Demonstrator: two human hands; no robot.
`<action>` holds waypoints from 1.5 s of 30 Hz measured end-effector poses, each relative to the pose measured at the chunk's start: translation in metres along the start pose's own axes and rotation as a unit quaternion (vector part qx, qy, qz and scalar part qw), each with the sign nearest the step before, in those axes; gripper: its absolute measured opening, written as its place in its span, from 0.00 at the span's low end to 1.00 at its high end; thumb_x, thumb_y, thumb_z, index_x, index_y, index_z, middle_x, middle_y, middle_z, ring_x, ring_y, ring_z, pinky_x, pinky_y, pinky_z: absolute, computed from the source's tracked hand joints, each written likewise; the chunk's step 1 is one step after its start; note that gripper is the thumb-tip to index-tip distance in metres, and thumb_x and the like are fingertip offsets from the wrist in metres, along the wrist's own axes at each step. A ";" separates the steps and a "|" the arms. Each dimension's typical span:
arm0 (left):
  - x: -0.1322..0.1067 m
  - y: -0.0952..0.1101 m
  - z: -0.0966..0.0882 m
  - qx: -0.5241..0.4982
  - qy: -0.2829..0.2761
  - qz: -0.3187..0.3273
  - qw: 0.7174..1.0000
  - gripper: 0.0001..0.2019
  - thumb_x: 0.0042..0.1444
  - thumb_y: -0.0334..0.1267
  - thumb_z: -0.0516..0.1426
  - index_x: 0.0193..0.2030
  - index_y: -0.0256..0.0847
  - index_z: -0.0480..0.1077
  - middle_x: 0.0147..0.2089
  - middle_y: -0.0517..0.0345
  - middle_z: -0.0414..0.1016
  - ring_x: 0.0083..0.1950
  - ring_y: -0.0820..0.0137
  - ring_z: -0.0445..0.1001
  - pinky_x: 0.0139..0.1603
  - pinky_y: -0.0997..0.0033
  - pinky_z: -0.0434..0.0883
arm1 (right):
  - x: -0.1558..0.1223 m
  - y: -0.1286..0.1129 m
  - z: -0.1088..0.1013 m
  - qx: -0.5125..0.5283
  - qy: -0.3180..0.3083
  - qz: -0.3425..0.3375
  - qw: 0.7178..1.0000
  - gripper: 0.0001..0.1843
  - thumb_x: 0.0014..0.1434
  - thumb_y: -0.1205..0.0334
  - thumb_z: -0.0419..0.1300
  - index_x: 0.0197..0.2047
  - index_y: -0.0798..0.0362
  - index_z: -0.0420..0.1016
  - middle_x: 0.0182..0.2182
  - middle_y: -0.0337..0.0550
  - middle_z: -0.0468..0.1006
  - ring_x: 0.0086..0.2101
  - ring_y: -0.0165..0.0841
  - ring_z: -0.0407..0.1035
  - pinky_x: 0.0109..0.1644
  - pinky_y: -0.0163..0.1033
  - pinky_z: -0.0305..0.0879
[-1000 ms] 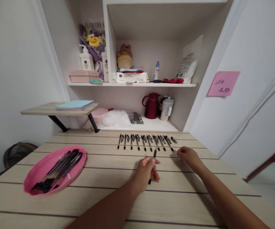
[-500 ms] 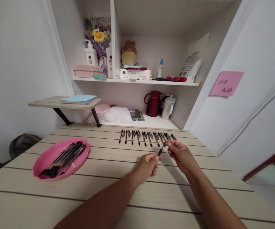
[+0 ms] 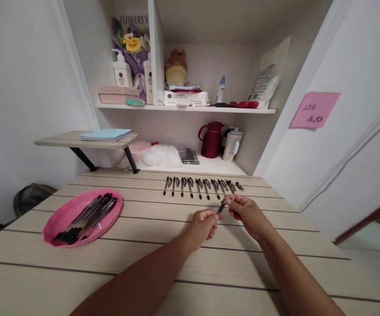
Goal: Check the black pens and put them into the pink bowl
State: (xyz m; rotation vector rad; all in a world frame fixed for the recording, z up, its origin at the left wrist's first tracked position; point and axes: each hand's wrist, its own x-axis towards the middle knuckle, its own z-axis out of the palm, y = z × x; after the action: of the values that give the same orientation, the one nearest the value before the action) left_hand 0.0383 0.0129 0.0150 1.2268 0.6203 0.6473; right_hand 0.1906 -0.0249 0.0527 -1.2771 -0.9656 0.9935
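Note:
My left hand [image 3: 204,228] is closed around a black-gripped pen [image 3: 222,207], its front end pointing up and away to the right. At that end the fingertips of my right hand [image 3: 245,212] are pinched together. A small pale piece seems to be between them, too small to name. Beyond my hands lies a row of uncapped pens [image 3: 191,188], each with its dark cap [image 3: 177,181] beside it. At the row's right end lies a lone cap [image 3: 239,186]. To the left, a pink tray [image 3: 49,228] holds a bundle of black pens [image 3: 87,217].
A small raised stand [image 3: 58,139] with blue paper [image 3: 106,134] is at the desk's back left. Behind the desk are a red jug [image 3: 210,141], a pale cup [image 3: 232,145] and a plastic bag [image 3: 162,156]. A shelf [image 3: 190,109] runs above.
My right fingertips have moved left and down onto the pen's front end; a small gap showed there before. My left hand keeps its hold. The view has shifted slightly.

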 end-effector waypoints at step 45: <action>-0.001 -0.002 0.003 0.016 0.014 0.045 0.999 0.15 0.47 0.45 0.55 0.33 0.33 0.71 0.17 0.67 0.57 0.14 0.83 0.52 0.17 0.78 0.49 | -0.003 0.012 0.006 0.107 -0.041 0.024 0.993 0.16 0.40 0.55 0.67 0.32 0.54 0.72 0.24 0.38 0.71 0.17 0.20 0.51 0.18 0.30 0.43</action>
State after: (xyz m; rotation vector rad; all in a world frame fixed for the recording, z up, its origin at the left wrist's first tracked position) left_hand 0.0400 0.0094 0.0140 1.2827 0.6024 0.7329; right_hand 0.1833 -0.0259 0.0412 -1.0922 -0.8685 1.1610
